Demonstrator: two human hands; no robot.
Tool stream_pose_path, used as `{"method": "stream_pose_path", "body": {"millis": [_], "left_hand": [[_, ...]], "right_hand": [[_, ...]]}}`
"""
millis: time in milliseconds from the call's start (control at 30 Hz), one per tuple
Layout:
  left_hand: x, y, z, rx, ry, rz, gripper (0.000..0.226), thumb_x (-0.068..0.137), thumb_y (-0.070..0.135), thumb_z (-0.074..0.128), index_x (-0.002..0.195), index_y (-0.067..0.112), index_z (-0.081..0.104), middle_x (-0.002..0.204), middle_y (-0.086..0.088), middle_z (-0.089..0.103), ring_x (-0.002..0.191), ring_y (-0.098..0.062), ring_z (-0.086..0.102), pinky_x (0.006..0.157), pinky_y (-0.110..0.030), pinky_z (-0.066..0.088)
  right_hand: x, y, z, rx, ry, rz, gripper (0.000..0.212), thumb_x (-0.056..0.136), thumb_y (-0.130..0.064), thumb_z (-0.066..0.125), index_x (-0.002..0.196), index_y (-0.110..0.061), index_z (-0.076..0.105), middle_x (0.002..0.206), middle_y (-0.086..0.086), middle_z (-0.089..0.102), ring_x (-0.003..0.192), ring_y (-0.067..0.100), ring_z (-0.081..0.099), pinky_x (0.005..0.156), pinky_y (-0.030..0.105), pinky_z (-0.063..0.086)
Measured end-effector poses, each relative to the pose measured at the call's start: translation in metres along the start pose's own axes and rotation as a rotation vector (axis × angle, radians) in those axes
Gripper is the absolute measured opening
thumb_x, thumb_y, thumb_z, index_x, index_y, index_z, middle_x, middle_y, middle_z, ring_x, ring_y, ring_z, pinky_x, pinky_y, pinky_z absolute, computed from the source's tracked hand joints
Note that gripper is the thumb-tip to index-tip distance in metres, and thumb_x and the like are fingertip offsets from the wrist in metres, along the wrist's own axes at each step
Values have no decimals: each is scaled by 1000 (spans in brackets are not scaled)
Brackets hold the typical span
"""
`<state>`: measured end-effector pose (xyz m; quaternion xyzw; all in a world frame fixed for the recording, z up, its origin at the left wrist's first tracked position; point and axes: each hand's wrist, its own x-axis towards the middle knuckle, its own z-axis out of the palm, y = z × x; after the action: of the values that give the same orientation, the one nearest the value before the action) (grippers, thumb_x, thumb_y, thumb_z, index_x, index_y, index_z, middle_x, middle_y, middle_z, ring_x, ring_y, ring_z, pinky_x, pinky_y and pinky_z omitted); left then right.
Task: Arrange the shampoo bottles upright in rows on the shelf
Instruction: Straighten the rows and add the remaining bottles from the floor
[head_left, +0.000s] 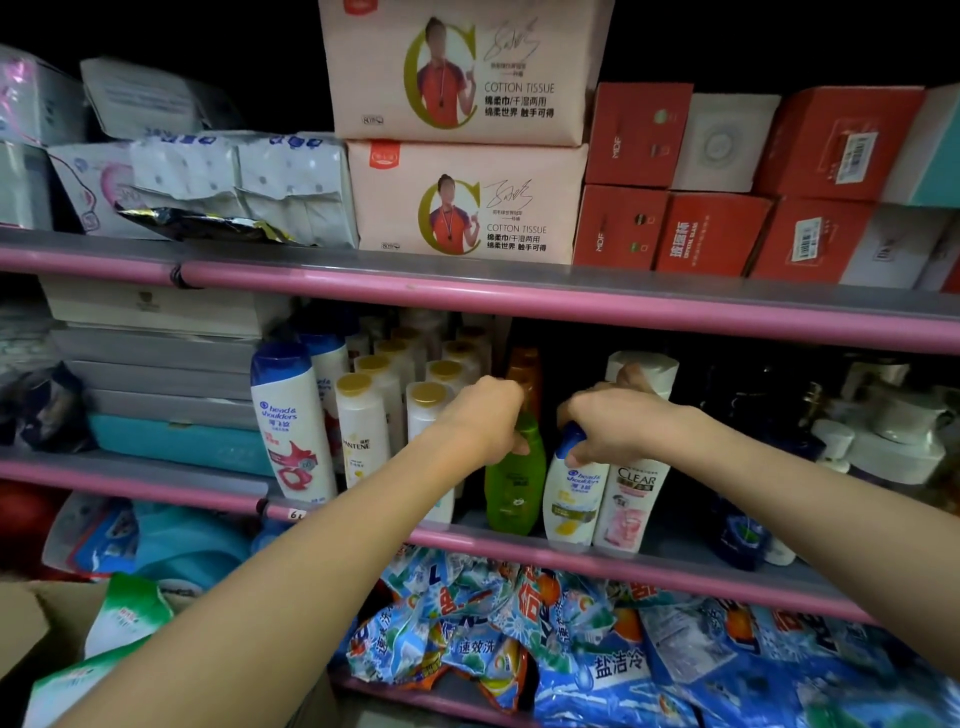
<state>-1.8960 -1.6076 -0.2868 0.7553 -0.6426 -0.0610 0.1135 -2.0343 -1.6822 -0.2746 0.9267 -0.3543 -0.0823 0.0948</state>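
Green bottle (511, 488): translucent glossy plastic. Head & Shoulders bottle (571, 499), Clear bottle (631, 506): opaque white plastic, smooth, printed labels. Pantene bottles (362, 426): white plastic, satin gold caps. Shelf edge (519, 299): pink, smooth, semi-gloss. Cotton tissue packs (462, 202): matt pink soft wrap. Red boxes (711, 234): matt cardboard. Detergent bags (597, 649): crinkled glossy plastic film.

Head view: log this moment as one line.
left hand: grips green bottle | right hand: grips Head & Shoulders bottle | both upright, front row
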Motion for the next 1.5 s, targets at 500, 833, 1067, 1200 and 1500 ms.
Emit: {"method": "stream_pose_path", "body": {"millis": [500,833,1067,1200,1500], "left_hand": [[10,-5,-12,75,-23,84,50,77,29,77,121,14,60,119,-13,59,109,-32,58,91,-40,49],[10,-12,-8,34,47,48,59,68,36,82,114,10,56,114,-13,59,103,-29,58,77,-31,43],[12,-16,-10,0,54,49,50,67,33,83,108,15,60,113,-9,58,99,-27,58,73,-29,40],[12,-18,-11,2,52,52,47,67,32,83,105,15,60,112,-9,58,98,-27,57,72,-29,40],[10,-23,-13,31,57,79,50,70,33,81,110,13,59,112,-10,59,101,-28,57,72,-30,41]], "right_hand": [[15,-8,-24,388,181,-43,40,91,-5,46,128,-19,52,129,6,58,116,27,53,87,26,42],[34,-15,-13,419,167,-89,45,84,-11,64,127,-17,53,127,9,59,115,30,55,89,29,43],[42,-15,-3,448,198,-94,42,86,-14,61,127,-20,55,127,10,60,115,30,56,90,29,43],[48,-19,1,452,246,-85,34,88,-16,58,121,-21,58,123,11,61,113,32,56,80,24,38],[52,-20,-4,424,211,-100,39,87,-16,60,125,-22,55,128,10,59,115,30,56,83,24,40]]}}
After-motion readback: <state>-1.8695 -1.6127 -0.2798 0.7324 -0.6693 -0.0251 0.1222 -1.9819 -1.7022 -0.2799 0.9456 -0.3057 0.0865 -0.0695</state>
